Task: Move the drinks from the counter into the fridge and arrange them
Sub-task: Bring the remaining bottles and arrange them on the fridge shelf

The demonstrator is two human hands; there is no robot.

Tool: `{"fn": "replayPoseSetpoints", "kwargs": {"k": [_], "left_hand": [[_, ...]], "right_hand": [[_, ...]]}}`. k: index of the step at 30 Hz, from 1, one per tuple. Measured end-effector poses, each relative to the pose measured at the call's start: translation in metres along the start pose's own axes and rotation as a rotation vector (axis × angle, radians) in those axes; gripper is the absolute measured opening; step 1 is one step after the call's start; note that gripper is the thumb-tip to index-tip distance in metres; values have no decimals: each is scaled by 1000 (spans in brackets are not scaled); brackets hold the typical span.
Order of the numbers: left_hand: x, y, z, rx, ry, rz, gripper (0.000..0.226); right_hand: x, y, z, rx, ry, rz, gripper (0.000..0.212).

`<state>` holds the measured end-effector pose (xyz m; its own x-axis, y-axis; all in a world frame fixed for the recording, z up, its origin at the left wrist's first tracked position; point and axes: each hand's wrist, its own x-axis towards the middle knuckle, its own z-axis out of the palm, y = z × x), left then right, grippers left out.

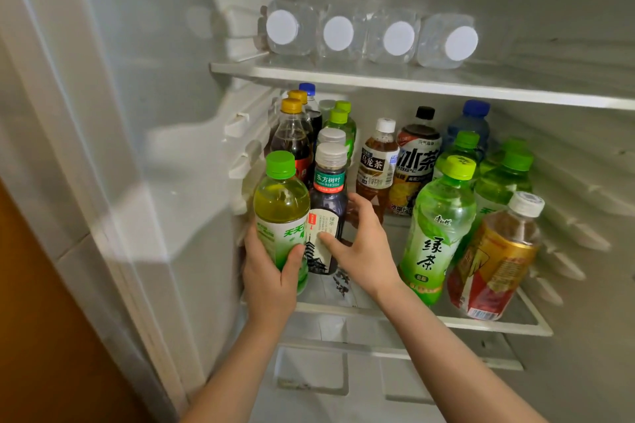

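Note:
I look into an open fridge. My left hand (268, 271) grips the lower part of a green-capped green tea bottle (280, 206) at the front left of the middle shelf (481, 323). Right beside it stands a dark tea bottle with a grey cap (328, 196); my right hand (364, 244) holds it, thumb on its label and fingers round its far side. Both bottles are upright. To the right, a tall green tea bottle (438, 230) and a red-and-gold tea bottle (494, 261) stand at the shelf's front.
Behind stand cola bottles with yellow caps (292, 137), an oolong tea bottle (378, 161), a black-capped ice tea bottle (414, 161), a blue bottle (472, 124) and several green ones. Several clear water bottles (371, 34) lie on the upper shelf. The fridge's left wall (165, 113) is close.

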<state>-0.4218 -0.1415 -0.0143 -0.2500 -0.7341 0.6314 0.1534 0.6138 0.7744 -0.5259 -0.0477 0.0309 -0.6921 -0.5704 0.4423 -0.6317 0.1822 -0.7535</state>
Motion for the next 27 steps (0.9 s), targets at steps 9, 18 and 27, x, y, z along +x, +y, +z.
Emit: {"fn": "replayPoseSetpoints", "kwargs": {"k": [9, 18, 27], "left_hand": [[2, 0, -2, -13, -77, -45, 79], [21, 5, -10, -468, -363, -313, 56], [37, 16, 0, -610, -708, -536, 50]], "right_hand": [[9, 2, 1, 14, -106, 60, 91], [16, 6, -2, 328, -297, 246, 105], [15, 14, -18, 344, -328, 162, 72]]}}
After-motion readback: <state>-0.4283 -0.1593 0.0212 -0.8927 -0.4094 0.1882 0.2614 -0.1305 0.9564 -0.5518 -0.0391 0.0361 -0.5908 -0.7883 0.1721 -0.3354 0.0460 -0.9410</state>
